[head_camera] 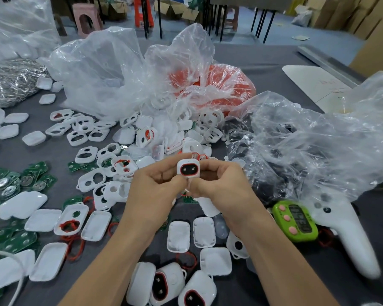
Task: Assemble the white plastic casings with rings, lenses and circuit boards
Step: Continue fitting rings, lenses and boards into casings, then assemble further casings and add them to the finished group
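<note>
Grey fabric is covering the worktop [263,60], which is lying crowded with loose parts under crumpled clear plastic bags [111,69], one of them showing an orange-red mass [210,82] inside. Both hands are meeting above the middle of the worktop, pinching a small white plastic casing with a red ring around its dark oval window [188,169]. The left hand [152,184] is gripping the casing's left edge with curled fingers, and the right hand [221,182] is closing on its right edge, so the casing is sitting upright between the fingertips, facing the camera. Open white casing shells [86,135] are lying scattered beyond and to the left of the hands, with flat white back covers [178,236] resting nearer the person. Green circuit boards with silver discs [16,184] are spreading along the left edge. Three finished casings with red rings [170,283] are lying at the near edge. A green timer with pink buttons [295,220] is sitting to the right, beside a white handheld controller [349,237].
</note>
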Motion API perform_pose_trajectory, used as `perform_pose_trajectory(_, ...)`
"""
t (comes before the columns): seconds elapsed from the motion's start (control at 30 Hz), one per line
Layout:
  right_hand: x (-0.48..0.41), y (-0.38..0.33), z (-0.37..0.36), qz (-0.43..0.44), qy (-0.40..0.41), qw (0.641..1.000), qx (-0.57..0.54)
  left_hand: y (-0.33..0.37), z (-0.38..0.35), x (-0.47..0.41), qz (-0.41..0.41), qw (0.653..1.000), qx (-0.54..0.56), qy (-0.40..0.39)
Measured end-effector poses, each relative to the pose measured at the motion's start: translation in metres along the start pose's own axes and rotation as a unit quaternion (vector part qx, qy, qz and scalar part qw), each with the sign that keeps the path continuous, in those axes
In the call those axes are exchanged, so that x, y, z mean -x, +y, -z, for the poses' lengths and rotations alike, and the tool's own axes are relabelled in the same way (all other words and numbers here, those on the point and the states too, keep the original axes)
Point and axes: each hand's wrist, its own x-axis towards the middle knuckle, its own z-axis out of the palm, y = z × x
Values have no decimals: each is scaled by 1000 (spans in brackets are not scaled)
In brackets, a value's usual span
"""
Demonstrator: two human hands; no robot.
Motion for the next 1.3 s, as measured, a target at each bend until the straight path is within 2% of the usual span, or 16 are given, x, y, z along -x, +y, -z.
perform_pose_trajectory(0.13, -2, 2, 1, -1, 21, 1000, 6, -1, 0, 1, -10, 1000, -9, -18)
perform_pose_trajectory(0.33, 1, -1, 6, -16, -28, 999, 19, -3, 2, 0, 0, 1000, -16, 23)
perform_pose_trajectory(0.43, 6, -10, 11, -18, -53, 994, 96, -1, 7, -2, -18, 998, -2, 65)
perform_pose_trajectory(0.57, 29, -25, 21, -38, -162, 949, 268, 0, 16, -5, -45, 991, 3, 123)
perform_pose_trajectory(0.7, 58, -28, 10, -37, -229, 895, 382, -1, 22, -6, -75, 981, -72, 166)
perform_pose_trajectory(0.77, 65, -24, 6, -18, -196, 885, 423, 0, 23, -3, -91, 973, -121, 173)
perform_pose_trajectory(0.87, 63, -21, 11, 21, -64, 891, 449, 7, 27, 3, -119, 957, -211, 159)
perform_pose_trajectory(0.93, 60, -21, 15, 19, -18, 886, 464, 13, 31, 3, -124, 944, -271, 139)
perform_pose_trajectory(1.07, 59, -13, 5, 24, -29, 874, 484, 12, 47, 8, -96, 894, -435, 45)
perform_pose_trajectory(1.17, 54, -1, -9, 77, -66, 852, 513, -3, 68, 16, -71, 842, -534, 0)
perform_pose_trajectory(1.23, 45, 7, -14, 111, -45, 841, 527, -15, 81, 16, -56, 810, -583, -18)
perform_pose_trajectory(1.3, 32, 13, -17, 142, 15, 834, 533, -23, 86, 11, -41, 813, -580, -20)
